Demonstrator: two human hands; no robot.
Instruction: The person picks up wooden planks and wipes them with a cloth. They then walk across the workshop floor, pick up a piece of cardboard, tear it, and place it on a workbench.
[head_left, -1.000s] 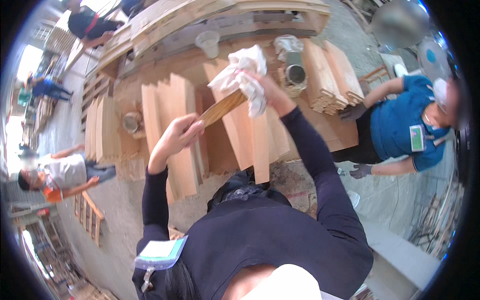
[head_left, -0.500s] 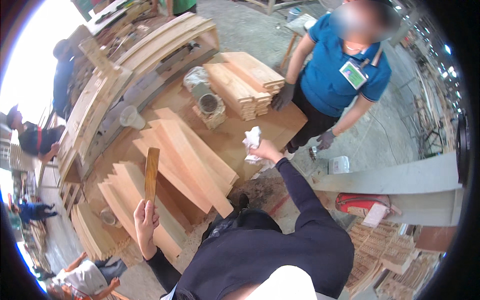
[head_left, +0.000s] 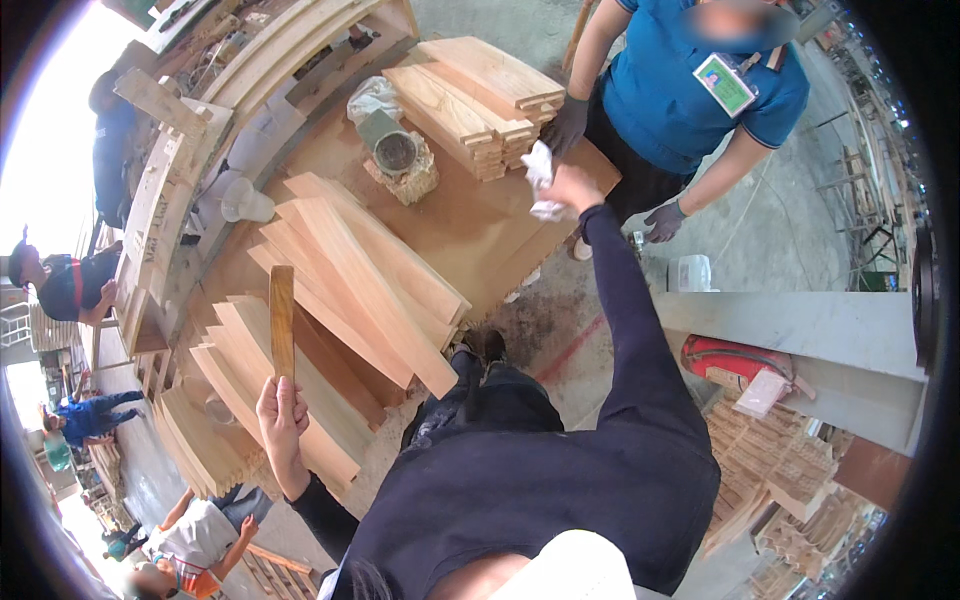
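The left hand grips a slat by its lower end, upright over the planks. The right hand clutches a rag at the desk edge, near the stack. Wiping looks paused; next, rag and slat must meet.

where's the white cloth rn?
In the head view the crumpled white cloth is upper centre-right, gripped in the right hand at the workbench's far edge, beside the stack of short pale wooden boards.
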